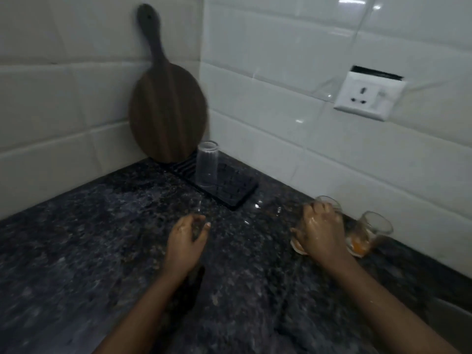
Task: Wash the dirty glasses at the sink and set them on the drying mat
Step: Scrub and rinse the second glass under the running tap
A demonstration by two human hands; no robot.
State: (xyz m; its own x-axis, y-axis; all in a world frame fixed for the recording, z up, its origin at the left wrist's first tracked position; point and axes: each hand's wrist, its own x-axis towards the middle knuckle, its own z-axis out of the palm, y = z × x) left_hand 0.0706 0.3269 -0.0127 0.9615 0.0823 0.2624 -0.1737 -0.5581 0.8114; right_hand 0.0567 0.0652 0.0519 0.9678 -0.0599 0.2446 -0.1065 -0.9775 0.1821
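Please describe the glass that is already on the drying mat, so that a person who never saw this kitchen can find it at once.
Find the round wooden board leaning in the tiled corner. At its foot a black ridged drying mat lies on the dark counter. The clear glass stands there upside down and empty, unlike the orange-stained glasses far right.

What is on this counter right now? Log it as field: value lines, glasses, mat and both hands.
washed glass: one clear glass standing upside down on the drying mat
dirty glasses: two on the counter at right, orange residue at the bottom
held glass: the right hand is closed around the nearer dirty glass
other dirty glass: beside it, untouched
left hand: over the counter, fingers curled; a faint clear glass may be in it, too blurred to tell
behind mat: wooden board leaning in the tiled corner
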